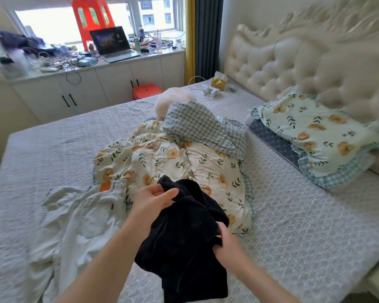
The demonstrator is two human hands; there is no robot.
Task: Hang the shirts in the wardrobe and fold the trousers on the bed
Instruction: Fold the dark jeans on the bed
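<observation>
So the person's standing at the side of the bed (pixel 304 226) with a black garment (pixel 182 243) bunched up between both hands, held up just above the grey quilted cover. The left hand (pixel 153 202) has its fingers curled closed around the upper edge of the dark fabric, thumb pinching it on top, and the right hand (pixel 225 243) is gripping the lower right side of the same piece, fingers wrapped shut into the cloth, though that hand is a bit motion-blurred. The rest of the black thing hangs down in a crumpled heap toward the near edge, and honestly I can't tell if it's a shirt or trousers from here. Just to the left of it, a pair of pale light-wash trousers (pixel 74 226) is lying spread flat on the cover, with an orange patch at the waistband, touching the edge of the flowery duvet (pixel 173 158) that's piled in the middle of the bed. A blue gingham pillow (pixel 197 125) sits on top of that pile, and there's a floral pillow (pixel 315 132) up by the tufted cream headboard (pixel 282 68). Over by the window the counter's super cluttered, with an open laptop (pixel 114 43) on it and a red stool (pixel 146 90) on the floor below.
</observation>
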